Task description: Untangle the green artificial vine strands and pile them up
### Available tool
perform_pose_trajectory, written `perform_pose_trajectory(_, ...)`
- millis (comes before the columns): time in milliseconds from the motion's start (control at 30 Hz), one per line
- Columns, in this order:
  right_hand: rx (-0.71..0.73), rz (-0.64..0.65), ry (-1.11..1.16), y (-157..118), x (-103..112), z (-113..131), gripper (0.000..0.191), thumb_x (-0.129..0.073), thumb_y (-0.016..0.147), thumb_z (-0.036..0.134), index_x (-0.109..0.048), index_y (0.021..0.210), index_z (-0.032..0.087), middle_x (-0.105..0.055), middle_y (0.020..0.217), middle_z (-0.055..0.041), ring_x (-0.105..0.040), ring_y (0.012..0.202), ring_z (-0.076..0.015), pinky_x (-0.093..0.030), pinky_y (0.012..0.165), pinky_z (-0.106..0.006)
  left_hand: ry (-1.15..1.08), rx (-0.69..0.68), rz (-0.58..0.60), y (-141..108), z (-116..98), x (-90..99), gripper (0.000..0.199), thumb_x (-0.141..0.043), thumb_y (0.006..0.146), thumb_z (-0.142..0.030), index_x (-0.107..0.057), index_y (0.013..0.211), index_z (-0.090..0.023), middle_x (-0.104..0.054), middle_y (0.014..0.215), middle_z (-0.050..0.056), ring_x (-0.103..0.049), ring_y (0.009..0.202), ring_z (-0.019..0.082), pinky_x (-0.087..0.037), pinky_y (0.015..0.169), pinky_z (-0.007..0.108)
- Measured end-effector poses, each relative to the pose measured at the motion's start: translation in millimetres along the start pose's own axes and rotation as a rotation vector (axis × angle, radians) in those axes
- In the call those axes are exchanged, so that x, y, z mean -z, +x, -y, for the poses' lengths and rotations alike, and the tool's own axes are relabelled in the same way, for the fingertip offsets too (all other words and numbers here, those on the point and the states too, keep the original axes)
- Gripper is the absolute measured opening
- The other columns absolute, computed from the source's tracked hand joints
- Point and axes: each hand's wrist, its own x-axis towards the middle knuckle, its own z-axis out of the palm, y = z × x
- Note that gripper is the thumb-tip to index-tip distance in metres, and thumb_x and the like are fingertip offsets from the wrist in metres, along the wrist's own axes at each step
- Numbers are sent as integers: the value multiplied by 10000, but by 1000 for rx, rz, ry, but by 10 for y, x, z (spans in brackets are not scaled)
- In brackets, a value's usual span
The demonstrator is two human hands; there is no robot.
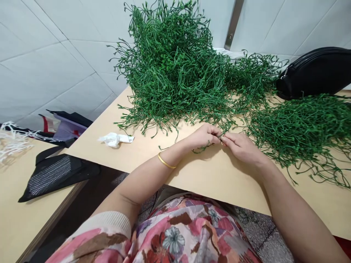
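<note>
My left hand (205, 136) and my right hand (241, 147) meet fingertip to fingertip just above the table (192, 171). Both are closed in a pinch on a thin green artificial stem (203, 149), whose budded end trails below my left fingers. The exact spot between the fingertips is too small to make out. Just beyond my hands rises a large tangled heap of green stems (175, 69) with small bud-like tips. To the right of my right hand lies a second, flatter pile of the same stems (298, 128).
A black zippered bag (318, 73) stands at the back right. On the left of the table lies a crumpled white tissue (112, 139). A black mesh pouch (52, 173) and white strands (13, 142) rest on another table at the left. A tiled wall (55, 73) runs behind.
</note>
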Motion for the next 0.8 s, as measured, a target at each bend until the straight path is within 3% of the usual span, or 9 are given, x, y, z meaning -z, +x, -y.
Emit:
perform_pose_trajectory(67,74,82,278,-35,79,-26,363,-410,892,401,-502,620,179,-469,577,6,-407,566,-115,-295,559,-254,-162,18,120,-31,-43,48,158,-604,608,-180,-485,515,-134,-391,472,-50,-307,463,46,-196,478,221)
perform_pose_trajectory(200,66,139,730,-89,122,-41,429,-482,854,524,-502,603,177,-426,556,19,-339,503,-91,-252,476,-245,-371,67,152,-49,-73,52,155,-707,533,-218,-588,573,-125,-485,464,-31,-375,447,51,-220,457,210)
perform_pose_trajectory(467,75,156,1040,-133,67,46,438,-568,807,516,-470,549,176,-325,475,50,-254,410,-62,-171,418,-243,-552,110,164,-88,-86,-17,180,-708,470,-221,-618,583,-114,-496,441,-20,-331,392,35,-193,419,197)
perform_pose_trajectory(600,75,-81,1179,-70,138,129,402,-621,764,504,-471,568,187,-323,493,57,-275,415,-62,-242,434,-242,-567,82,98,-51,-54,-12,207,-724,522,-239,-614,642,-110,-489,455,-30,-316,403,23,-171,426,186)
perform_pose_trajectory(800,-208,-314,947,53,133,-44,419,-640,728,574,-533,632,181,-522,625,-5,-485,534,-91,-366,461,-222,-467,142,-64,92,113,4,200,-723,604,-222,-555,655,-124,-534,507,-21,-281,369,2,-134,397,180)
